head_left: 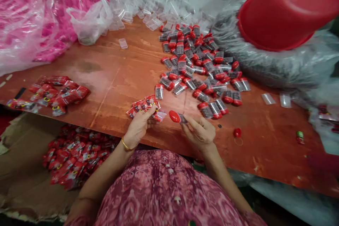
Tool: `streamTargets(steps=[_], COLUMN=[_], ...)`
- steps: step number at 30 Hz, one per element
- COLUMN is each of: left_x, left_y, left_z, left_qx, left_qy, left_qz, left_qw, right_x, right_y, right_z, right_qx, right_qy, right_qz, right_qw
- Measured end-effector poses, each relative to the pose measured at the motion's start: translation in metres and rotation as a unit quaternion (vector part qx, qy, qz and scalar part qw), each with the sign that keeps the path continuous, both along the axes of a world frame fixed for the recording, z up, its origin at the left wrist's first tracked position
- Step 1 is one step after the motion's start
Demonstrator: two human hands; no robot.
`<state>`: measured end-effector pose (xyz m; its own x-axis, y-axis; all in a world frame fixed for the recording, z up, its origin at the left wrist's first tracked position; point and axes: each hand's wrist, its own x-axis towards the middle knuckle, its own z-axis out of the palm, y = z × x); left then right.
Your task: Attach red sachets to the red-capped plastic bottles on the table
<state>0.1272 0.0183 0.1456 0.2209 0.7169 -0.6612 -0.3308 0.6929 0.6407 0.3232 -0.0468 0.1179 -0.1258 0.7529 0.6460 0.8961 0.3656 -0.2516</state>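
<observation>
Right hand [199,131] pinches a red-capped vial [177,117]; left hand [138,127] grips red packets [144,106] just beside it. Beyond the vial, a vial heap [201,65] covers the reddish wooden surface [116,74], perhaps plywood, beneath a red tub [286,10].

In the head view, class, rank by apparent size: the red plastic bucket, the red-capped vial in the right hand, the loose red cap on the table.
1. Red plastic bucket, largest
2. Red-capped vial held by the right hand
3. Loose red cap, smallest, though close to the vial's cap
</observation>
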Motion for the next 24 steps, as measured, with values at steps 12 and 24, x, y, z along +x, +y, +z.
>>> streamTargets(steps=[12, 24], left_x=[-0.0016, -0.0082], left_y=[0.0032, 0.008], left_z=[0.0005, -0.0044], left_qx=[0.11, 0.169], left_qy=[0.058, 0.052], left_qz=[-0.006, -0.037], left_qw=[0.992, 0.984], right_x=[-0.0057, -0.0052], right_y=[0.0036, 0.005], right_z=[0.0066, 0.0074], right_qx=[0.094, 0.099], right_qy=[-0.097, -0.124], right_qz=[0.067, 0.09], right_qw=[0.989, 0.983])
